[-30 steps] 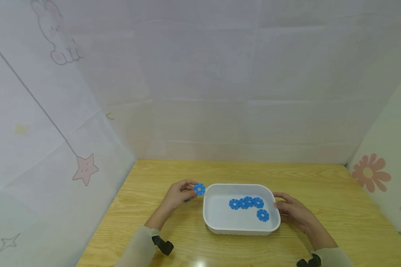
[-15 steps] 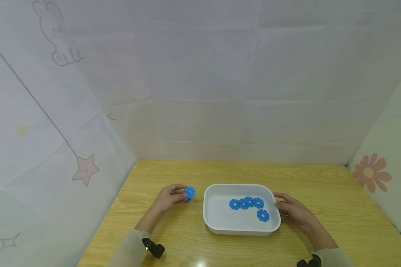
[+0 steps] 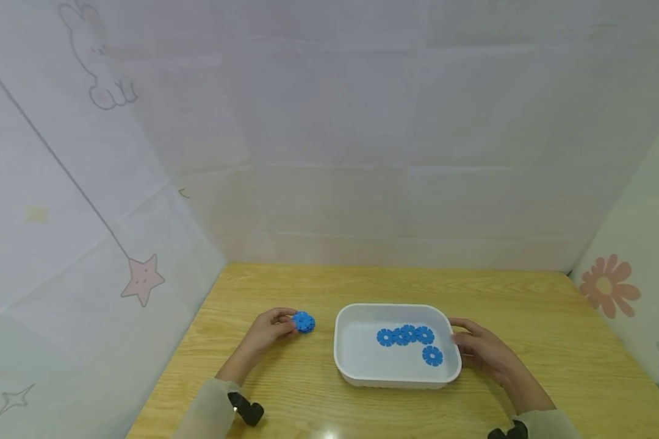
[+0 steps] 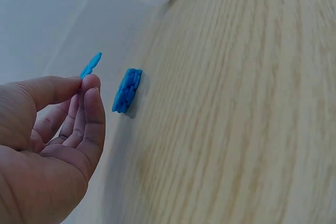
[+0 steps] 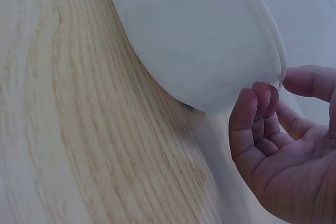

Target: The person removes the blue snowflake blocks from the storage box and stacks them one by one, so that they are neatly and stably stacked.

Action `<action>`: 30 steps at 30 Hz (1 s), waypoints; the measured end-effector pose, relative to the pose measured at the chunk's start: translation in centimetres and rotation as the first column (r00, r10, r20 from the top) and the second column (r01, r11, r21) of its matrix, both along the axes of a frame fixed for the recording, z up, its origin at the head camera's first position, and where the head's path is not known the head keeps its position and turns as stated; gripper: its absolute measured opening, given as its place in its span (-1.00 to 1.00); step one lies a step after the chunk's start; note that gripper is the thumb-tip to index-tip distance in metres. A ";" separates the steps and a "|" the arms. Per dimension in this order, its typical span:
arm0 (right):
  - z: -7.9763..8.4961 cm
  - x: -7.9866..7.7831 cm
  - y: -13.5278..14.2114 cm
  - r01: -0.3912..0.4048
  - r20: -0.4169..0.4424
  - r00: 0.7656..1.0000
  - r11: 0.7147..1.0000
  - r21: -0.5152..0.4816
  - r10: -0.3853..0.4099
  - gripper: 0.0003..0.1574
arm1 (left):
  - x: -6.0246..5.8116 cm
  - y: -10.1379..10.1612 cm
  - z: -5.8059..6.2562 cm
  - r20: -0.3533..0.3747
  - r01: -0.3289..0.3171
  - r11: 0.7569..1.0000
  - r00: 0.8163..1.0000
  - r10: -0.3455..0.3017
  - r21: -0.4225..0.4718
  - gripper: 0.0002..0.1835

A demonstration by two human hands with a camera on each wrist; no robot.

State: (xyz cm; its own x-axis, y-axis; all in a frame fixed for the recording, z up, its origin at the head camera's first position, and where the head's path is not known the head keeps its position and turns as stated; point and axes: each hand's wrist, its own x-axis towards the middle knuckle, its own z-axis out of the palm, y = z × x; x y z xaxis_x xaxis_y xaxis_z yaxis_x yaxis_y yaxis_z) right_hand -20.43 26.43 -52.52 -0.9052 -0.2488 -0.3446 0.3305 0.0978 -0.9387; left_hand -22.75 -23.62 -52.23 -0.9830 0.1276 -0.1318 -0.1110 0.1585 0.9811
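Note:
Between thumb and fingertips, my left hand (image 3: 269, 327) pinches a blue snowflake disc (image 4: 91, 64). Just beyond it in the left wrist view, a short stack of blue snowflake discs (image 4: 127, 90) sits on the table. From the head view the held disc overlaps that stack. My right hand (image 3: 486, 350) grips the right end of a white plastic tray (image 3: 384, 381), its thumb at the rim (image 5: 282, 61) and the other fingers against the outer wall. Inside the tray lie several blue discs in an overlapping row (image 3: 409, 333), plus a single disc (image 3: 432, 355) near the front right corner.
The wooden table (image 3: 285, 396) ends at a pale cloth backdrop (image 3: 329, 152) behind and at both sides. The tray stands right of the disc stack, with a strip of table between them. Each wrist wears a small black camera (image 3: 247, 410).
My left hand has moved left with the disc, from beside the tray's left rim to over the stack. The right hand and the tray have stayed in place.

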 end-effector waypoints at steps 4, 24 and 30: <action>0.0 0.0 0.0 -0.012 -0.003 1.000 1.000 -0.009 0.012 -0.16 | -0.2 -0.2 -0.5 0.014 -0.006 1.000 1.000 0.006 -0.013 -0.57; 0.0 0.1 0.0 -0.017 -0.010 1.000 1.000 -0.021 0.017 -0.15 | -1.1 0.2 -0.8 0.057 -0.030 0.998 0.998 0.034 -0.060 -0.63; -0.2 0.0 0.1 -0.018 -0.009 1.000 1.000 -0.020 0.018 -0.14 | -1.2 0.2 -0.6 0.052 -0.013 0.996 0.998 0.018 -0.087 -0.62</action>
State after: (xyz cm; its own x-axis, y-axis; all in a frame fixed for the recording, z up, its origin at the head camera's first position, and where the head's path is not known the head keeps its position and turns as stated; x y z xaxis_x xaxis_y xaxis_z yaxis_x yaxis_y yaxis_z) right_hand -20.42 26.55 -52.77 -0.9035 -0.2717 -0.3313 0.3205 0.0847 -0.9435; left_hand -23.91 -23.38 -52.85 -0.9762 0.0982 -0.1933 -0.1652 0.2409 0.9564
